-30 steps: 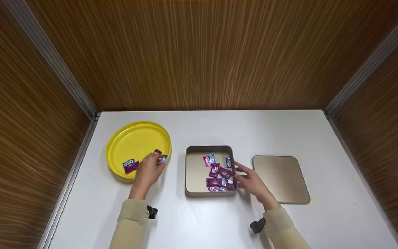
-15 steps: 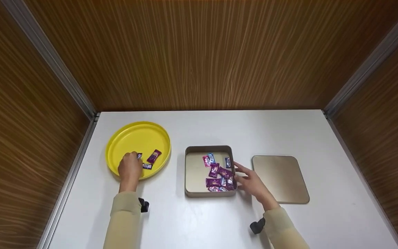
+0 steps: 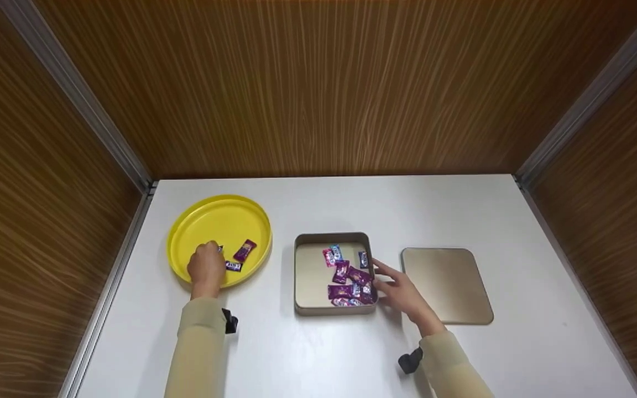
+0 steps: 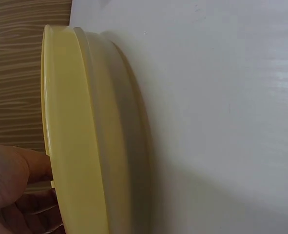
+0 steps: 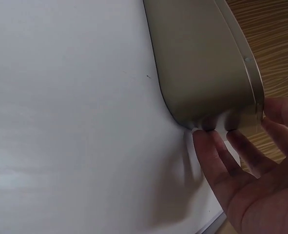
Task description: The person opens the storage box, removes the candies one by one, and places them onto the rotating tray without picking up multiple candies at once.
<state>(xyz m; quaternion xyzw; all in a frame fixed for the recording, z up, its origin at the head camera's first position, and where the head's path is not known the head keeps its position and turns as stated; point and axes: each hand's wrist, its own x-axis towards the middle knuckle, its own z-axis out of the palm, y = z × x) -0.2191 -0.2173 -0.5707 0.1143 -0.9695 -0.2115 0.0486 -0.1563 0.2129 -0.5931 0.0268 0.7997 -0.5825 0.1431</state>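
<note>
In the head view, my left hand (image 3: 207, 268) reaches over the near rim of a round yellow tray (image 3: 224, 207), its fingers curled down. The end of a wrapped candy (image 3: 220, 249) peeks out at its fingertips; the rest is hidden beneath the hand. Two more candies lie right of it in the tray: a purple one (image 3: 245, 250) and a dark blue-and-white one (image 3: 234, 266). My right hand (image 3: 405, 296) rests its extended fingertips against the right wall of an uncovered square metal tin (image 3: 310, 276). Several purple, blue and pink wrapped candies (image 3: 342, 291) lie inside, mostly on the right side.
A flat gold-coloured metal lid (image 3: 448, 284) lies on the white table (image 3: 318, 359), right of the tin and partly behind my right hand. Wood-grain panels (image 3: 318, 88) enclose the table at the back and both sides.
My left hand has moved left within the tray, away from the two right-hand candies, and now covers the candies at the tray's lower left. My right hand stays at the tin.
</note>
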